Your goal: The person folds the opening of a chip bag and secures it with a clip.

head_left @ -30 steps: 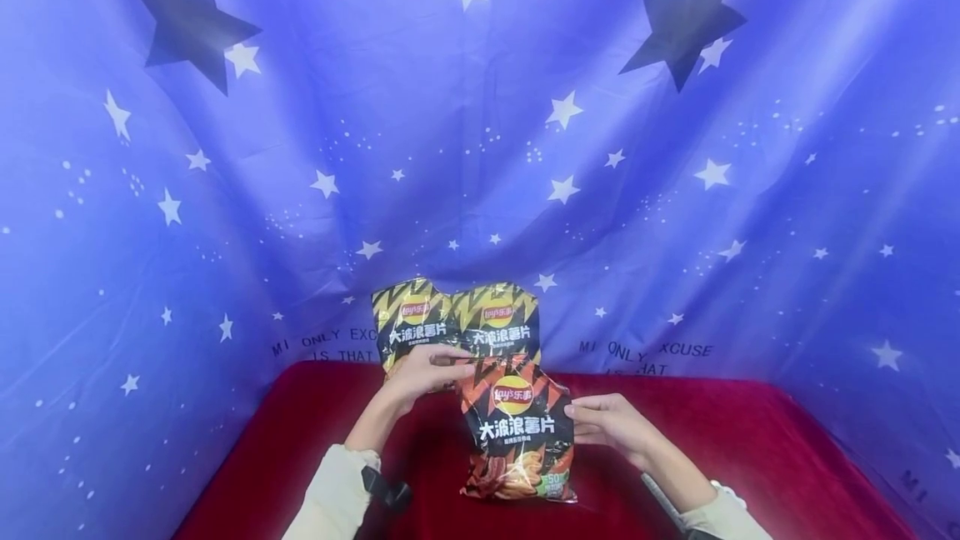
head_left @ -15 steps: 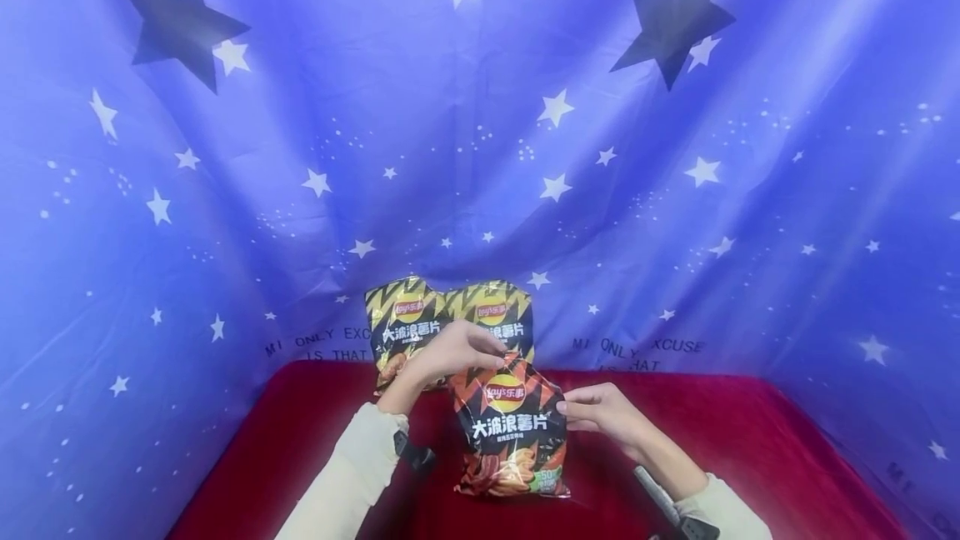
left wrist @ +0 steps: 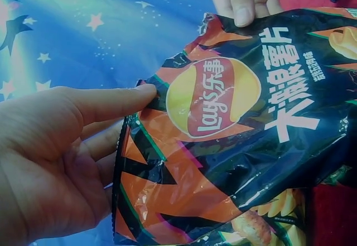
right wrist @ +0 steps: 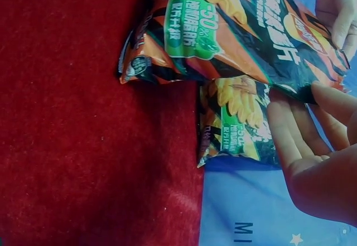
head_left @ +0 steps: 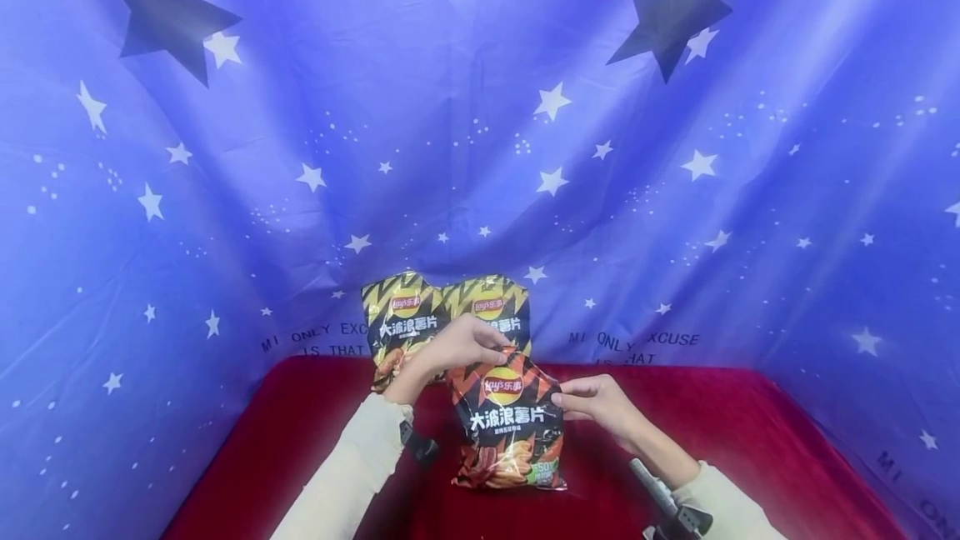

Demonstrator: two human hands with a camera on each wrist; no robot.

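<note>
An orange-and-black bag of potato chips [head_left: 507, 432] stands upright at the middle of the red cloth, its printed front toward me. My left hand [head_left: 468, 342] pinches its top edge, thumb in front and fingers behind, as the left wrist view shows with the thumb [left wrist: 146, 90] on the orange film. At the bag's upper right side my right hand [head_left: 600, 407] pinches the edge between thumb and fingers. Behind stand two yellow-and-black chip bags, the left one [head_left: 397, 307] partly covered by my left forearm, the right one [head_left: 517, 298] partly covered by my left hand.
Red velvety cloth [head_left: 697, 440] covers the table. A blue curtain [head_left: 465, 107] printed with stars and lettering rises behind it and along both sides. The two yellow bags stand close to the curtain at the table's back edge.
My left hand has moved right along the orange bag's top edge, from its left corner toward the middle. My right hand keeps its pinch on the side. The head view has shifted slightly.
</note>
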